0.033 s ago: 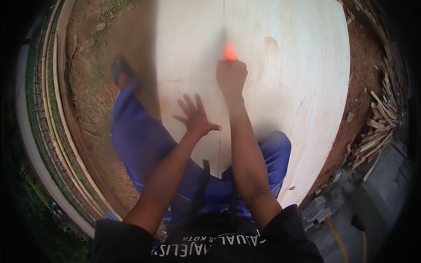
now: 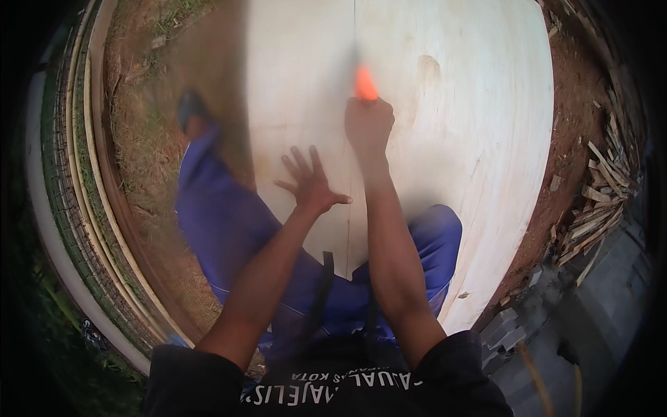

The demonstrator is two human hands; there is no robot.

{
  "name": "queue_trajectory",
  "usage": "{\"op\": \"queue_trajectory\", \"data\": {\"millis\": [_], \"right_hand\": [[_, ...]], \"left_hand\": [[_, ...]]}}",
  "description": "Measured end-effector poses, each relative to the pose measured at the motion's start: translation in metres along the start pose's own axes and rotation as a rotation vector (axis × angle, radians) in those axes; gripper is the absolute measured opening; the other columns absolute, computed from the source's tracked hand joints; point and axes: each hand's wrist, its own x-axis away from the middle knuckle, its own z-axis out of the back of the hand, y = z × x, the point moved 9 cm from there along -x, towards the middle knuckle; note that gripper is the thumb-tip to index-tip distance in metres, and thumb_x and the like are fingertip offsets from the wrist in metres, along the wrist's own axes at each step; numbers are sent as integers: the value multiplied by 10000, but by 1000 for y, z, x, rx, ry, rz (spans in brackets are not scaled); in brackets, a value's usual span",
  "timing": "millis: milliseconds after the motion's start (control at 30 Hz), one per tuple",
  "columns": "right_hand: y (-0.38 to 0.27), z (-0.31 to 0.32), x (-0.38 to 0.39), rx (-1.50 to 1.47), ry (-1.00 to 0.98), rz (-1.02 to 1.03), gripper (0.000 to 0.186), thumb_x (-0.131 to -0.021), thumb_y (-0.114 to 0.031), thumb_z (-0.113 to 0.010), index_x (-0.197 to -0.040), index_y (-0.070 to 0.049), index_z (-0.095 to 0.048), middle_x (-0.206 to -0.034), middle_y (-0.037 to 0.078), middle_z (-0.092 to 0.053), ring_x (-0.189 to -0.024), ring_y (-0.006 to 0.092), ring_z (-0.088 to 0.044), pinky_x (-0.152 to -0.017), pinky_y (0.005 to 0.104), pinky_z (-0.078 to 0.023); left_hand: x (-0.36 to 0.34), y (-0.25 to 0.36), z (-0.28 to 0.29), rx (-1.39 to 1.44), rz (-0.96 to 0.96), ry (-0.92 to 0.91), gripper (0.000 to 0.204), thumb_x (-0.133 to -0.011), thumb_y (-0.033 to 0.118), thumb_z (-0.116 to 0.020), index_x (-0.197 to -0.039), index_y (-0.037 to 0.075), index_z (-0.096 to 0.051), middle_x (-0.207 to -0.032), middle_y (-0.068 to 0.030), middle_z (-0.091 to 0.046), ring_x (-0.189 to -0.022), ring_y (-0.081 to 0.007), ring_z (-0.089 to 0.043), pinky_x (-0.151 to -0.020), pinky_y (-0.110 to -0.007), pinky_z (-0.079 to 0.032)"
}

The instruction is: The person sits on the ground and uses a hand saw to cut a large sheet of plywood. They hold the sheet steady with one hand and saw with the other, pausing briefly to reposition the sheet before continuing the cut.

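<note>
A pale plywood sheet [image 2: 472, 104] lies under me, with a thin line running lengthwise along it. My right hand [image 2: 369, 121] is closed around an orange-handled tool [image 2: 365, 83] over that line; the tool's dark far part is blurred, so I cannot make out what it is. Lower and to the left, my left hand [image 2: 309, 182] rests on the sheet, fingers spread and holding nothing. My legs in blue trousers [image 2: 236, 229] are bent on and beside the sheet.
Dirt and dry grass [image 2: 142, 125] border the sheet on the left, with long poles [image 2: 90, 160] beyond. On the right are reddish soil [image 2: 570, 97], a heap of wood scraps [image 2: 597, 215] and grey blocks [image 2: 504, 330] near a grey slab [image 2: 583, 313].
My right hand and the orange-handled tool have shifted a little toward my body. My left hand stays spread in almost the same spot.
</note>
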Motion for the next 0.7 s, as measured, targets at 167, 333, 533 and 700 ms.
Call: {"op": "queue_trajectory", "data": {"millis": [167,333,533,700], "right_hand": [[29,61,151,10,-60,117,428,-903,39,-566,-1322,94,-633,-764,71,-653,-710,104,-601,-665,310,-518],[29,27,54,-32,16,-18,101,-845,17,-571,-752,54,-556,-600,71,-526,-566,108,-465,-539,351,-405],[-8,1,20,16,-13,59,189,-836,-30,-588,-700,30,-472,-544,117,-483,-498,178,-408,-523,407,-375],[26,60,148,-23,-47,100,436,-877,55,-576,-1306,109,-633,-825,107,-698,-708,123,-641,-677,302,-530]], "left_hand": [[-20,-11,3,-19,0,-33,1692,-513,709,-917,-1618,16,160,-1608,-378,286,-1449,-593,325,-952,-925,10],[-15,-9,-3,-18,-30,-40,1697,-512,720,-911,-1615,17,170,-1609,-379,284,-1448,-592,328,-953,-926,4],[-18,-4,5,-21,17,-7,1638,-531,696,-908,-1644,77,123,-1664,-315,216,-1501,-549,261,-1013,-900,23],[-21,-15,2,-35,-7,9,1713,-491,750,-896,-1615,10,164,-1608,-374,294,-1451,-589,325,-951,-929,-5]]}}
